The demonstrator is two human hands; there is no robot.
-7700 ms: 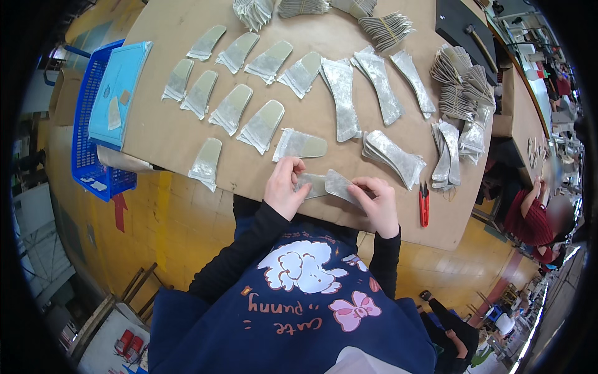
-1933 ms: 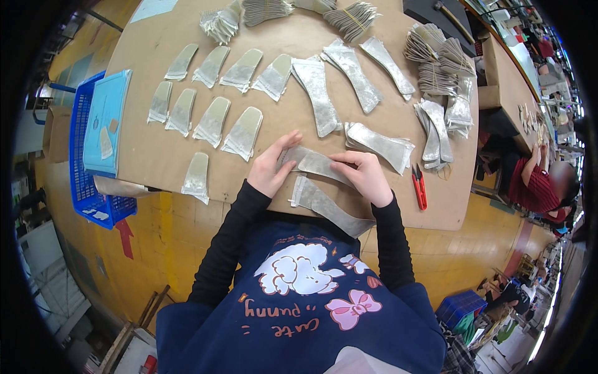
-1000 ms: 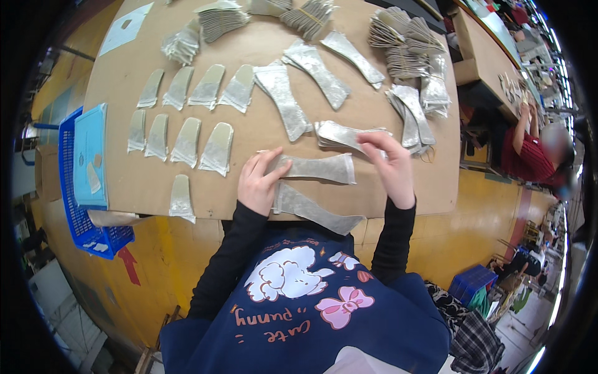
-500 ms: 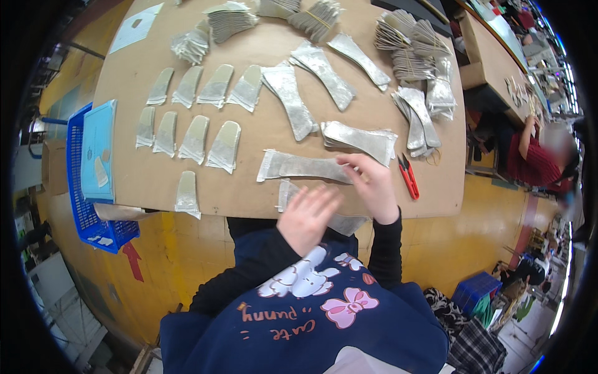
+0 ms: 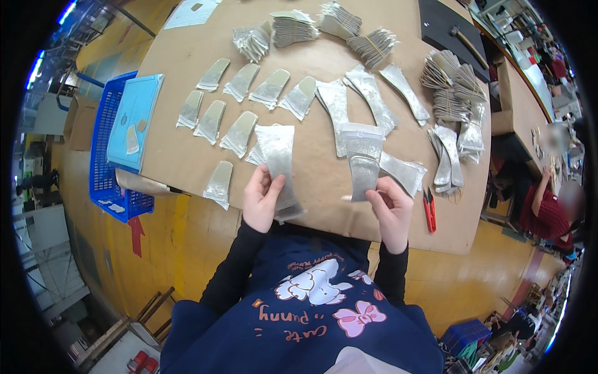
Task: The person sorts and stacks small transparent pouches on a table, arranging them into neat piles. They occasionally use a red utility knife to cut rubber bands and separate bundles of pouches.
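My left hand (image 5: 261, 199) grips a long silvery tapered sheet (image 5: 278, 163) by its lower end and holds it up over the near edge of the brown table (image 5: 187, 156). A second silvery sheet (image 5: 362, 161) of the same kind is pinched at its bottom by my right hand (image 5: 392, 209), lifted beside the first. The two sheets are apart, about a hand's width between them. Under the right sheet another flat silvery piece (image 5: 405, 171) lies on the table.
Rows of smaller silvery pieces (image 5: 240, 131) lie to the left, bundled stacks (image 5: 374, 47) along the far edge and at the right (image 5: 448, 81). Red snips (image 5: 428, 210) rest right of my right hand. A blue crate (image 5: 115, 149) with a light-blue board hangs off the left. Another person (image 5: 551, 206) sits far right.
Both hands lifted from the table: each now holds one long sheet upright, where half a second ago the sheets lay flat near the front edge.
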